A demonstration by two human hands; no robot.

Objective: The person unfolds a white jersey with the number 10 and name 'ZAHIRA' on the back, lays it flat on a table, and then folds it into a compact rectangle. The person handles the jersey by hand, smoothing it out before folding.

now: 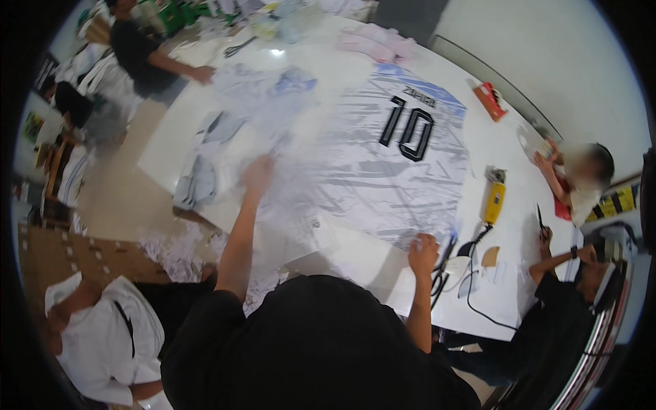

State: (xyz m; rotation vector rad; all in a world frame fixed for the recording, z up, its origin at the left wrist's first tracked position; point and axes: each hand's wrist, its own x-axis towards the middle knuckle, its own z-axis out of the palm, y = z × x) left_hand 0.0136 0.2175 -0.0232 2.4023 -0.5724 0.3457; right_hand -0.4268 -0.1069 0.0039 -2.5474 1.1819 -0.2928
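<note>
A white and grey printed jersey panel (pixel 353 179) with a blue top edge lies spread on the white table (pixel 512 307); it bears a large black number and lettering. My right hand (pixel 424 254) is at its near right corner, fingers bent; whether they pinch the cloth is unclear. Fabric shears (pixel 439 279) lie just right of that hand. Blurred by motion, my left hand (pixel 260 174) is over pale cloth at the panel's left side, and its grip cannot be made out. A white printed sheet (pixel 302 238) lies nearer me.
A yellow electric cloth cutter (pixel 494 202) with a black cord lies to the right. Beyond it is a red tape dispenser (pixel 490 101). Folded grey cloth (pixel 197 179), pink pieces (pixel 376 43) and scissors (pixel 239 47) are also on the table. Several people surround it.
</note>
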